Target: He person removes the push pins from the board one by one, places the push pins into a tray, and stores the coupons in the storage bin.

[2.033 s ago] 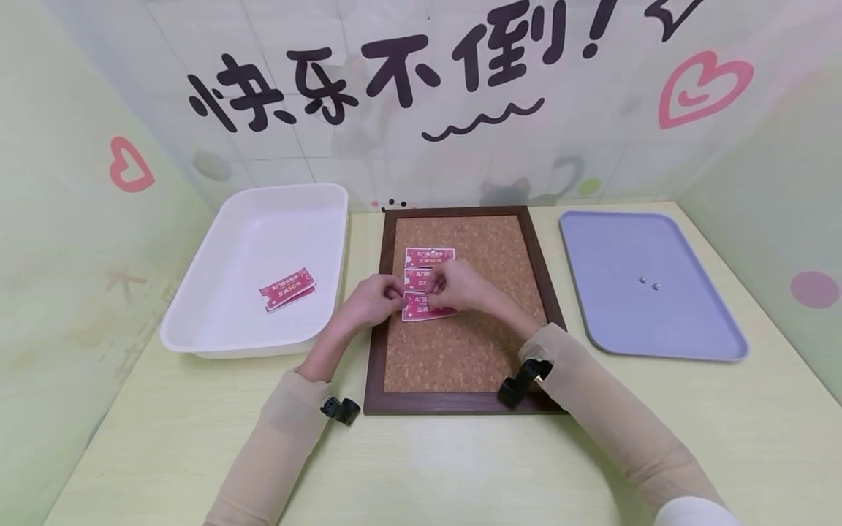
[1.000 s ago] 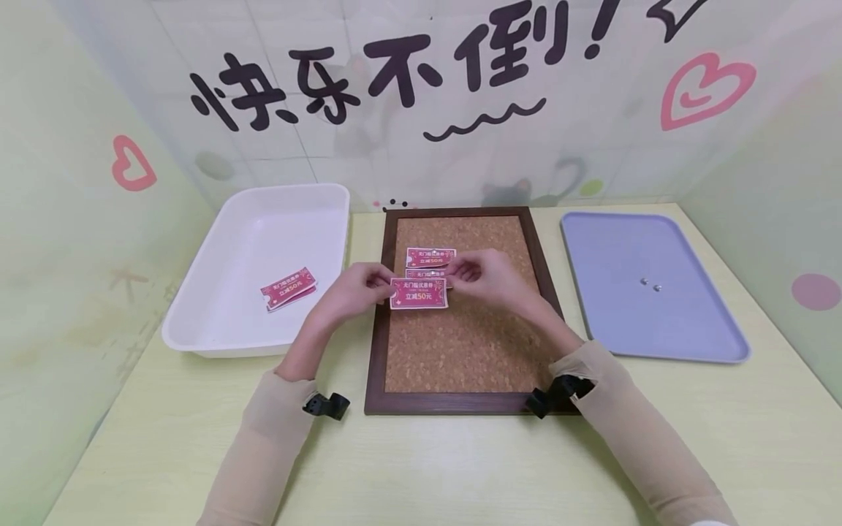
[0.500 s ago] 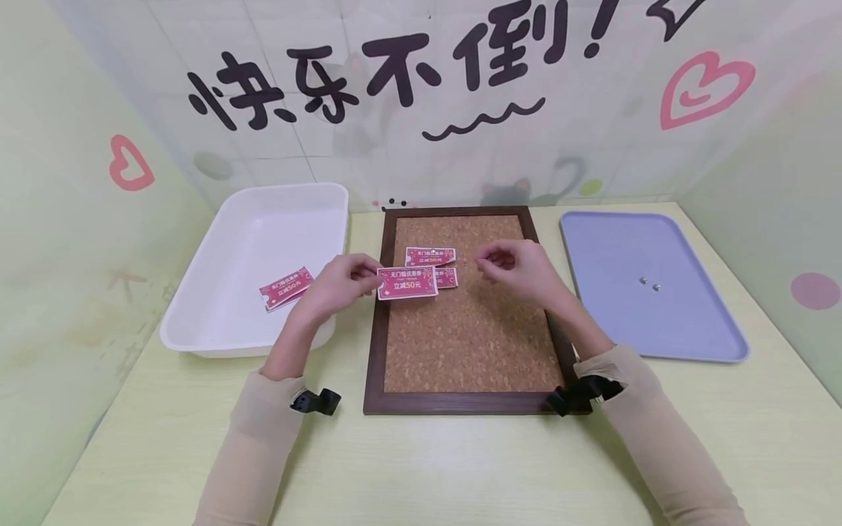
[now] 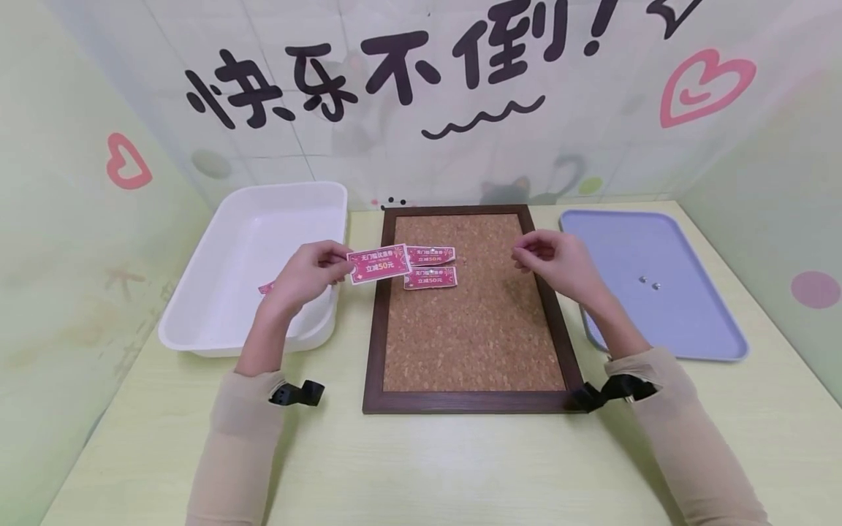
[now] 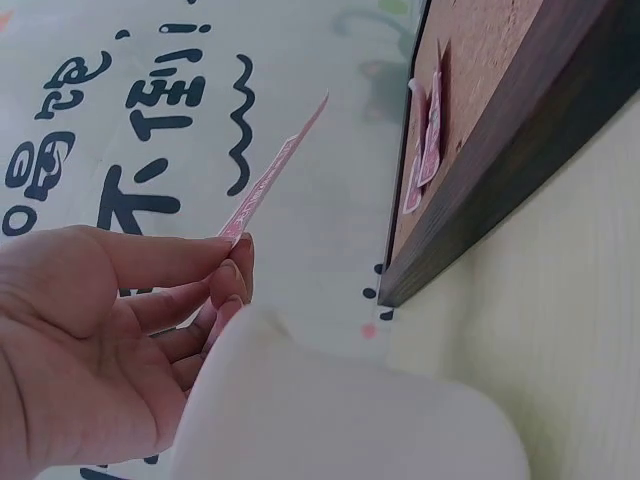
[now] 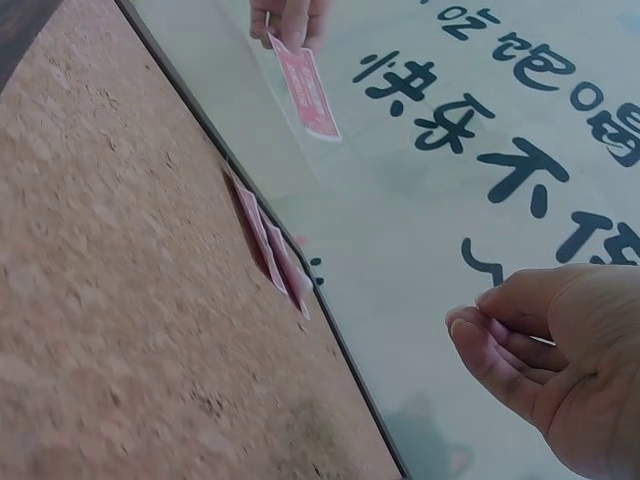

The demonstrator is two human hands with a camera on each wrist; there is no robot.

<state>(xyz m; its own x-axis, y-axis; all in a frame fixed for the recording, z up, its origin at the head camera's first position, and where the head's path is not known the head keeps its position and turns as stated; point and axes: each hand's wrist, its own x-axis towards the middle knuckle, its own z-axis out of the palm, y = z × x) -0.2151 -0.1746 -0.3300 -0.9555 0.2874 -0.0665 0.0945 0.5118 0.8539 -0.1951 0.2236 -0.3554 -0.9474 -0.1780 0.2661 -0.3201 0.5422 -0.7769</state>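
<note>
In the head view my left hand (image 4: 308, 274) pinches the left end of a pink paper coupon (image 4: 380, 264), raised between the white bin and the corkboard. My right hand (image 4: 559, 261) hovers above the right edge of the corkboard (image 4: 473, 336), thumb and fingertips drawn together; whether something small sits between them is hidden. The right wrist view has this hand (image 6: 560, 350) with the same bent fingers. Two further coupons lie on the board's upper left, an upper coupon (image 4: 430, 256) and a lower coupon (image 4: 430, 278), each with a small silver tack near its top.
The white bin (image 4: 220, 336) at left contains at least one pink coupon (image 4: 266, 288), mostly behind my left hand. At right is a blue tray (image 4: 691, 321) bearing two small silver tacks (image 4: 649, 283). A dark wooden frame (image 4: 460, 402) borders the corkboard.
The third coupon has come off the board. My left hand carries it left toward the bin. My right hand has let go of it and moved right, toward the blue tray.
</note>
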